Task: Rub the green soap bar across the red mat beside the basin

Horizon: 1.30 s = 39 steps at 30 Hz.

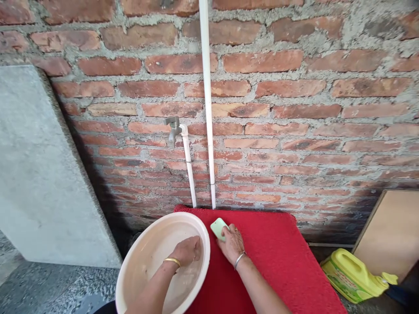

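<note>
A cream plastic basin [126, 268] stands at the lower left, overlapping the side of a surface covered with red cloth [275, 261]. Inside it, low against its right wall, is my left hand [187, 252], a gold bangle at the wrist. Its fingers are curled, and whatever they may hold is hidden. What looks like shallow clear water covers the basin's bottom. On the red cloth just right of the rim, my right hand [231, 244], with a silver bangle, grips a pale green oblong piece [217, 227] with rounded corners. The underside of that piece does not show.
A tap [174, 129] on a white pipe stands before the brick wall [262, 63], beside a taller white pipe [207, 87]. A grey slab [42, 174] leans at left above wet floor [85, 292]. At right are a yellow jug [352, 272] and a tan board [389, 231].
</note>
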### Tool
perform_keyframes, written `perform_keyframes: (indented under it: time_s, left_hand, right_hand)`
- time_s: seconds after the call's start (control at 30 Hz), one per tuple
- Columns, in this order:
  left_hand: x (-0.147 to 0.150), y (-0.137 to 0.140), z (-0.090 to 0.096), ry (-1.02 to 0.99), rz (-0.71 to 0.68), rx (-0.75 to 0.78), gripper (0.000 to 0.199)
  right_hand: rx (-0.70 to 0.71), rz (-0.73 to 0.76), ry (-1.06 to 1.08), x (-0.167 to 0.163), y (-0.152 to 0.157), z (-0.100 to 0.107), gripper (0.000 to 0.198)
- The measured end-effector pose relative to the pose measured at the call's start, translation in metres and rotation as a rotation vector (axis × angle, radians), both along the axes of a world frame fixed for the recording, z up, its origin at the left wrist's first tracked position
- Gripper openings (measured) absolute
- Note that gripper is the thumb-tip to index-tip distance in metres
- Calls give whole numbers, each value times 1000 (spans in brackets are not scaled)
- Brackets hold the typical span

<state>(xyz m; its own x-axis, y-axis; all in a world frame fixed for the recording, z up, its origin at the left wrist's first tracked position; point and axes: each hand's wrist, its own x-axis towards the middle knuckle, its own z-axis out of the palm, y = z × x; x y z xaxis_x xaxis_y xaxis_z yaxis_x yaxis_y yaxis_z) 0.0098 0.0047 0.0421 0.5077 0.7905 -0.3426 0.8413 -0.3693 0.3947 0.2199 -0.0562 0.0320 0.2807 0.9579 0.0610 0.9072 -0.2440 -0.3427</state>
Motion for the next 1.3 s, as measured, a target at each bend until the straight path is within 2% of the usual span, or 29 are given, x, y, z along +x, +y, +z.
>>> perform_keyframes:
  time_s: [0.1,0.23,0.33,0.37,0.43,0.5,0.67,0.77,0.83,0.93,1.1,1.17,1.23,1.3]
  left_hand:
    - [0,1,-2,-8,2,-7,23]
    - [2,2,-4,-26,9,-29,23]
    - [4,2,-6,-30,12,-27,25]
    - [5,2,-6,-31,11,-26,26]
    - [5,2,-7,-30,20,-28,28]
    - [4,2,-7,-31,33,-35,29]
    - [1,1,-4,-29,32,-25,29]
    - [0,1,-3,-11,24,-18,24]
    - [0,2,-4,-2,7,-12,23]
    - [0,3,-6,-5,-10,-8,23]
    - [3,-1,-4,-15,15,-8,19]
    - [4,-2,-2,-8,17,-10,22]
    - [6,-3,1,1,3,-17,25]
    - [7,-2,4,10,-9,-34,28]
  right_hand:
    - [-11,-166,-30,68,-19,8,16]
    - [-42,-439,-91,175,-76,26,24]
    - [-39,-672,-102,218,-105,38,33]
    - [-24,-690,-96,219,-106,39,34]
    - [20,-602,-67,201,-92,38,34]
    - [66,-449,-17,158,-64,34,31]
    - [115,-97,50,27,12,20,21]
    - [86,-20,40,-3,34,10,24]
    - [62,-41,25,9,36,5,26]
    - [31,-144,0,64,19,6,25]
    - [-37,-410,-32,186,-49,33,33]
    - [-83,-537,-43,224,-74,40,37]
    - [-82,-683,-67,242,-83,38,42]
    - [-28,-668,-49,231,-75,30,44]
